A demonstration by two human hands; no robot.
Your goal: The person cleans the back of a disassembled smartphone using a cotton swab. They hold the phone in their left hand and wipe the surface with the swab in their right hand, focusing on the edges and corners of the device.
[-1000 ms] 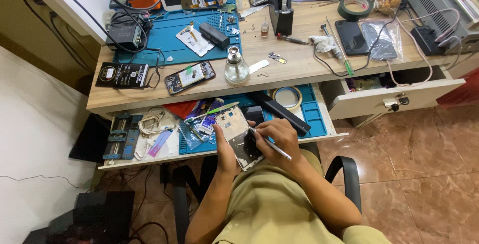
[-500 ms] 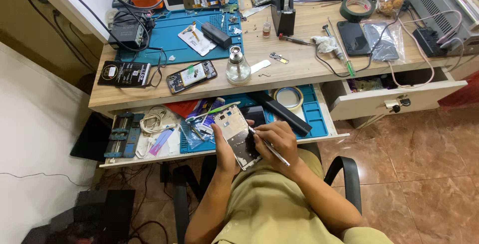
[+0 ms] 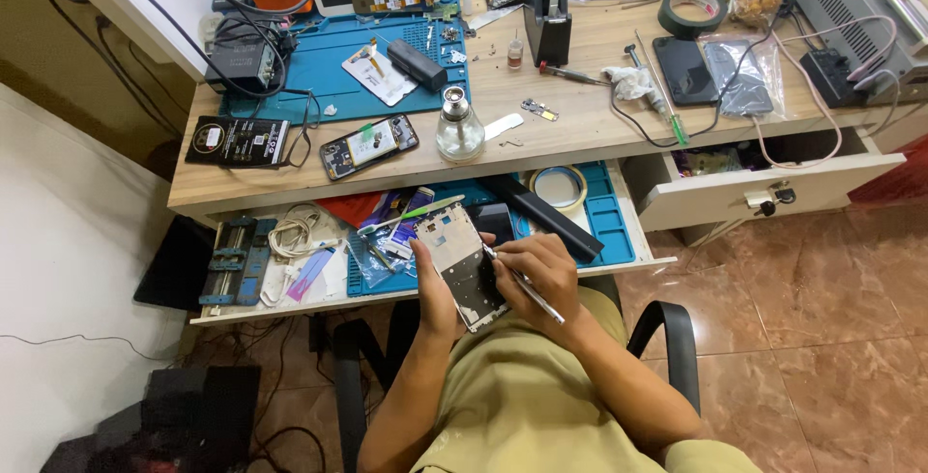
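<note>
Two hands at work low in the centre of the frame, over the lap, just below the pulled-out tray [image 3: 619, 231]. Left hand [image 3: 430, 285] wrapped round the near edge of a white phone frame [image 3: 459, 260], holding it tilted up toward the desk. Right hand [image 3: 541, 275] pinched tight on a thin tool [image 3: 527, 285], pen-fashion, tip set against the frame's right edge. Step in hand, by the look of it: picking or prying at something small along that edge. Next move likely calls for a steady left grip and light, short pressure at the tip, with the frame kept from twisting. Further up, mid-frame: an opened phone [image 3: 370, 144] and a glass bottle [image 3: 459, 125] on the desk; right of centre, an open drawer [image 3: 773, 188].
</note>
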